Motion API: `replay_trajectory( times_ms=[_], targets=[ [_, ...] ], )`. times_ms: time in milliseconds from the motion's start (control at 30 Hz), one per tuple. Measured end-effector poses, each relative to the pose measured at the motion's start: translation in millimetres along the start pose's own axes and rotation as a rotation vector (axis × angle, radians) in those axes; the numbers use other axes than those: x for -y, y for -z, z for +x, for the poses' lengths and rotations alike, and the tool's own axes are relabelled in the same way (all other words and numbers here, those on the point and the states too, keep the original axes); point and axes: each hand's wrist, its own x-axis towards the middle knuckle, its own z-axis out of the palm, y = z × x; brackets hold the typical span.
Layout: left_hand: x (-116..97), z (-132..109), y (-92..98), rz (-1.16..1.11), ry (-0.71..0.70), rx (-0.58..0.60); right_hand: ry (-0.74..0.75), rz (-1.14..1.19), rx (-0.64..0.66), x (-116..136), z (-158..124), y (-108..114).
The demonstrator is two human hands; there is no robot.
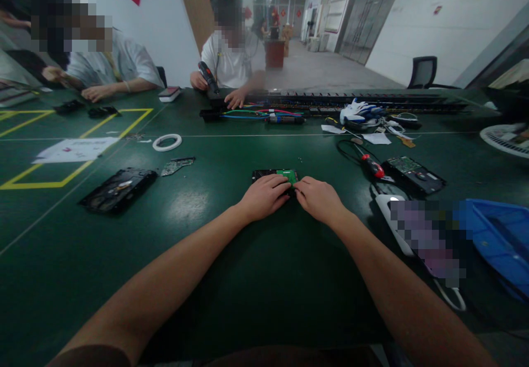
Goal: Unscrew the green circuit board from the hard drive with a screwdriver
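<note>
A black hard drive with a green circuit board [291,175] lies flat on the green table in front of me, partly covered by my fingers. My left hand [268,195] is laid over its near left part, fingers closed down on it. At the drive's right end, my right hand [317,197] is closed, with its thumb and fingertips at the board's edge. Whether anything small is pinched there is hidden. To the left lie another black hard drive [119,189] and a loose circuit board [177,166]. A further drive [413,174] sits at the right.
A red-and-black screwdriver [372,166], a phone [427,240] with a white cable, and a blue tray [500,240] are on the right. Beyond are a tape roll [167,142], gloves [359,112] and wires [256,114]. Across the table, a person [231,53] holds a power screwdriver [209,76].
</note>
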Motion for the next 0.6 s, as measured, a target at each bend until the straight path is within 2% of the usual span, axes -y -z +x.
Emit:
replay_trajectory(
  times_ms=[267,600],
  targets=[
    [0.3,-0.8,0.6,0.009,0.001,0.005,-0.004,0.056,-0.036,-3.6,0.1,-6.5],
    [0.6,-0.8,0.6,0.0,0.004,0.016,-0.032,0.117,-0.059,-3.3,-0.3,-4.5]
  ],
)
